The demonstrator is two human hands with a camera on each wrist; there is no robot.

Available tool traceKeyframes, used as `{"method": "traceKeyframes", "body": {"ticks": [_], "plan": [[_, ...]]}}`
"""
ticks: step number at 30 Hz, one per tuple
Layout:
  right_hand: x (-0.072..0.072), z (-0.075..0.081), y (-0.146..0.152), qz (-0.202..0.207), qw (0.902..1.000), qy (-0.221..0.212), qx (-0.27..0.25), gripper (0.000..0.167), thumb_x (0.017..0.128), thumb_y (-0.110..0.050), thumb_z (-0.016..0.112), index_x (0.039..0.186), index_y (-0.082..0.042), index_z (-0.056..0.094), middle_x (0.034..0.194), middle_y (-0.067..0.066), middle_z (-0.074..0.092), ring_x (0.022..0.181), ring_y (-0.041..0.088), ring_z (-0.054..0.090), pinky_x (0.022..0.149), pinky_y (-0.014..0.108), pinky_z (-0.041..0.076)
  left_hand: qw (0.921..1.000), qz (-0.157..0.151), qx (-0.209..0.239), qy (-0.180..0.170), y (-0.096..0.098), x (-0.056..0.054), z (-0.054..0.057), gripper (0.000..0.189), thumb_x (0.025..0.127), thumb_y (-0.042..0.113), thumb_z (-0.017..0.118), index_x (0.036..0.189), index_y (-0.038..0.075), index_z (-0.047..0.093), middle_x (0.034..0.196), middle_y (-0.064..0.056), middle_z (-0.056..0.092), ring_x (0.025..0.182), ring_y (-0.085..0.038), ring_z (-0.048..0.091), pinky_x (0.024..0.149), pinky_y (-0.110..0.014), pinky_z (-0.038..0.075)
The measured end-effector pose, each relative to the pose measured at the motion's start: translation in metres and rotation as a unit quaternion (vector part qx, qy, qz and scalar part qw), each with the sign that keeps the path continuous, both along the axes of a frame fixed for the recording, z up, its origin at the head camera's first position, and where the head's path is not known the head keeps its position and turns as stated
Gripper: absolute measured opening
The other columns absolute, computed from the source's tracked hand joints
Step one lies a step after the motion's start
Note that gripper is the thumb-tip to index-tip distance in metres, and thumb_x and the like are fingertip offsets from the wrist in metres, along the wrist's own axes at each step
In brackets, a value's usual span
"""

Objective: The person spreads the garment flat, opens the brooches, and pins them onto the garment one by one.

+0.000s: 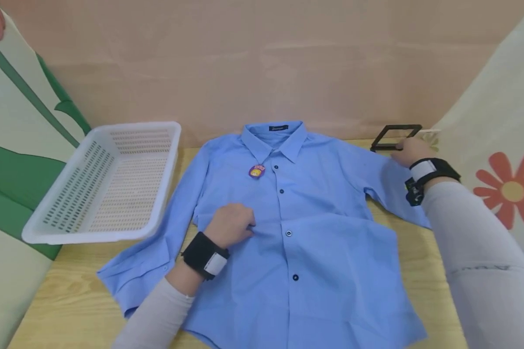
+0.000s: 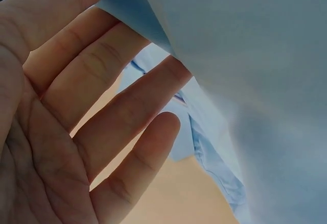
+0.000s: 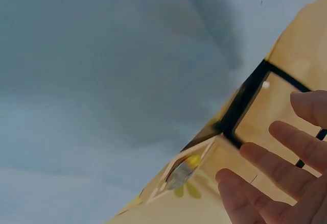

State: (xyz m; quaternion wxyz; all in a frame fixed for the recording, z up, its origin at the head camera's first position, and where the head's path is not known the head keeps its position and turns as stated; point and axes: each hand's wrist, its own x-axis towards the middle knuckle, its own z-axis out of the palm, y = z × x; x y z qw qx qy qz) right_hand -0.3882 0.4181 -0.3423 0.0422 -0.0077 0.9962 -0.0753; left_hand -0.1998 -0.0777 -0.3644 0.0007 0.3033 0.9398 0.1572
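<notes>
Overall, we record a light-blue long-sleeved dress shirt (image 1: 332, 261) lying front up on the wood-grain table (image 1: 65, 295), its collar (image 1: 294, 145) toward the back wall. We note a black neck label (image 1: 278, 128), a row of small dark buttons (image 1: 289, 233) down the front placket, and a round purple badge (image 1: 256, 171) with a yellow figure just beside it, below the collar. We see shallow creases crossing the middle of the body; one sleeve slants down beside the white plastic basket (image 1: 87, 237), while the other runs outward, partly hidden by the right forearm.

We observe the left hand (image 1: 229, 224) over the shirt front, on the badge side of the placket. From its wrist view we read a fold of cloth pinched at the thumb, with the other fingers extended and slightly spread. We find the right hand (image 1: 409, 151) with its visible fingers loosely bent and apart; we see nothing gripped, and we cannot tell whether it touches the black rectangular frame (image 1: 401, 127) that it overlaps.

We place the shirt mostly between the two hands: its chest lies under the left, and its outer sleeve lies just beside the right.
</notes>
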Motion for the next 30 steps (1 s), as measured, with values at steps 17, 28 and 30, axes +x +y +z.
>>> {"method": "traceKeyframes", "body": {"ticks": [17,28,30], "plan": [[-0.014,-0.016,0.066,-0.049,0.9982,0.031,0.013,0.044,0.088,-0.026,0.055,0.092,0.017,0.063,0.099,0.037,0.064,0.083,0.051,0.060,0.067,0.054,0.050,0.9999,-0.003,-0.010,0.014,0.001,-0.001,-0.005,0.018,0.073,0.015,0.087,0.088,0.011,0.077,0.086,-0.004,0.076,0.079,-0.021,0.070,0.073,-0.034,0.058],[-0.015,-0.022,0.073,-0.085,0.9958,0.026,-0.024,0.033,0.082,-0.023,0.058,0.062,0.003,0.060,0.055,0.012,0.057,0.057,0.033,0.052,0.050,0.039,0.039,0.9980,0.001,-0.040,0.048,0.003,-0.002,-0.013,0.015,0.073,0.018,0.088,0.081,0.014,0.077,0.075,0.000,0.072,0.067,-0.016,0.066,0.062,-0.030,0.054],[-0.016,-0.025,0.073,-0.091,0.9949,0.030,-0.032,0.035,0.082,-0.024,0.060,0.056,-0.002,0.058,0.050,0.003,0.052,0.053,0.028,0.048,0.047,0.036,0.036,0.9979,0.001,-0.039,0.051,0.003,-0.002,-0.015,0.015,0.072,0.018,0.088,0.081,0.014,0.076,0.075,0.000,0.072,0.067,-0.015,0.066,0.063,-0.029,0.054]]}}
